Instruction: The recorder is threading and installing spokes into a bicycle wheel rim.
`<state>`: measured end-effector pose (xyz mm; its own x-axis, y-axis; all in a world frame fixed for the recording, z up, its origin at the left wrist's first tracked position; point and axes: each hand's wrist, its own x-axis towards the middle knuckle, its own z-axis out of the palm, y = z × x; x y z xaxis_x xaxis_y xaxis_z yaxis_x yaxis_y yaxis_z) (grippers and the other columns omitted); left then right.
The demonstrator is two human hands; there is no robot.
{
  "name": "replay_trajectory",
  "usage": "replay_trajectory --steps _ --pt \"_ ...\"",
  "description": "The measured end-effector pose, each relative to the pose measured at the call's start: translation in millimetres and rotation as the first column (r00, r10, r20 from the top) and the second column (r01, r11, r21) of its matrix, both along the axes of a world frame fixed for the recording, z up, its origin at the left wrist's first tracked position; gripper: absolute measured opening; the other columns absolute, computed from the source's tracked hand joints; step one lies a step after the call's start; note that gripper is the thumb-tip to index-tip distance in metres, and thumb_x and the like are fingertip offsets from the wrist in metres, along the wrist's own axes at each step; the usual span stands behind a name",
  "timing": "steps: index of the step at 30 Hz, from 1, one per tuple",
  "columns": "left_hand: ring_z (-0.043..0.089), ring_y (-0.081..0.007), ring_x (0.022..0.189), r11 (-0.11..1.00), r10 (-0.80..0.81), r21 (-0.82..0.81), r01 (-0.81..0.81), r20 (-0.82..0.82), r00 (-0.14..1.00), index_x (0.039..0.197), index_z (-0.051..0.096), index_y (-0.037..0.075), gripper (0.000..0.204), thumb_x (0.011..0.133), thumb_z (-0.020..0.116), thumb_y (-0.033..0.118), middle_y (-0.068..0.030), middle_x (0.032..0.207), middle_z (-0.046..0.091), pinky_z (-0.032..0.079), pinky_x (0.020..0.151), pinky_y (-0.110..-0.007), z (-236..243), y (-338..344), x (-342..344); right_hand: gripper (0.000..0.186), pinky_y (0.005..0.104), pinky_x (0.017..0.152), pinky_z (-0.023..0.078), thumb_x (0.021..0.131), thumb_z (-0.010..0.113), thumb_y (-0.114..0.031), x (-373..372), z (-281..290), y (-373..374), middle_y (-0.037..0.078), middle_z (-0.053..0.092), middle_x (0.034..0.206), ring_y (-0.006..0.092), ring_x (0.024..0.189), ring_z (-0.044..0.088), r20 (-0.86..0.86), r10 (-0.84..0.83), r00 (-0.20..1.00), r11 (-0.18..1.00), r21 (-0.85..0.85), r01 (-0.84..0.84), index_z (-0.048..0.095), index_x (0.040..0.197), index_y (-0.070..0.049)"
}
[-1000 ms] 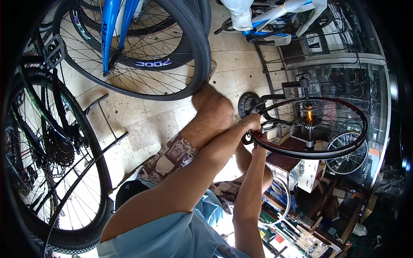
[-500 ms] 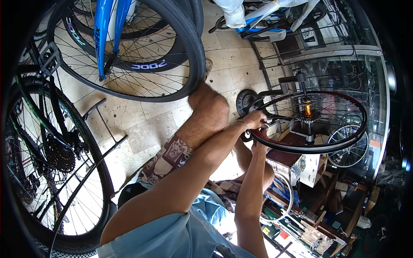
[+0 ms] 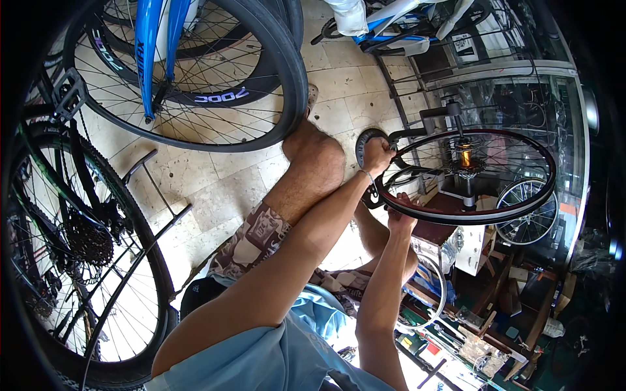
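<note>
A bicycle wheel point(image 3: 486, 216) with a dark rim and no visible tyre sits in a black wheel-truing stand point(image 3: 430, 112). Its shiny hub point(image 3: 465, 156) glows orange, with sprockets just below. At the wheel's left edge my left hand point(image 3: 377, 155) is closed, knuckles up, beside the rim and a stand arm; what its fingers hold is hidden. My right hand point(image 3: 402, 220) is at the rim's near left side, fingers curled up against it, partly covered by the rim. A bracelet point(image 3: 367, 174) circles my left wrist.
Blue-forked bicycle wheel point(image 3: 297, 85) stands at upper left; another bicycle point(image 3: 91, 238) fills the left side. A round black base point(image 3: 370, 144) rests on the tiled floor. Glass cabinets point(image 3: 561, 143) line the right. Lower right holds a cluttered tool tray point(image 3: 482, 355) and a loose rim point(image 3: 438, 306).
My hands, together at the rim before, have come apart. The left has moved up and away from me; the right stays at the rim's near left side. The view has shifted slightly.
</note>
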<state>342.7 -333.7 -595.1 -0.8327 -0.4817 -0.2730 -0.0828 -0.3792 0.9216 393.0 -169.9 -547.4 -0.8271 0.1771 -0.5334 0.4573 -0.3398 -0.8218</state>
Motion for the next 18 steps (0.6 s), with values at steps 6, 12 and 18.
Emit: replay_trajectory --steps 6,12,18 --pt "0.046 -0.0137 0.050 0.999 -0.039 -0.012 0.039 0.016 0.999 0.067 0.055 0.004 0.009 0.067 0.064 0.002 -0.0021 0.057 0.053 0.037 0.049 -0.026 9 -6 4 0.047 0.0326 0.067 0.045 0.088 0.039 -0.048 -6 6 -3 0.010 0.056 0.090 0.0218 0.077 0.055 -0.064 0.001 0.998 1.000 -0.020 -0.002 0.053 0.099 -0.004" --pt "0.046 -0.0150 0.050 0.998 -0.012 -0.060 0.015 0.048 0.999 0.065 0.054 0.005 0.013 0.065 0.066 0.005 -0.0028 0.057 0.053 0.038 0.050 -0.027 -9 -8 5 0.050 0.0313 0.077 0.043 0.089 0.037 -0.048 -2 46 -30 0.014 0.056 0.092 0.0232 0.082 0.054 -0.161 0.122 0.979 0.983 -0.120 -0.142 0.051 0.100 -0.001" --pt "0.047 -0.0163 0.050 0.999 -0.004 -0.049 0.009 0.087 0.996 0.063 0.052 0.006 0.016 0.063 0.068 0.007 -0.0034 0.056 0.053 0.039 0.051 -0.027 -3 -5 5 0.050 0.0245 0.068 0.043 0.091 0.033 -0.048 -9 82 -2 0.010 0.060 0.089 0.0156 0.081 0.056 -0.544 0.075 0.836 0.994 0.107 -0.020 0.052 0.101 -0.002"
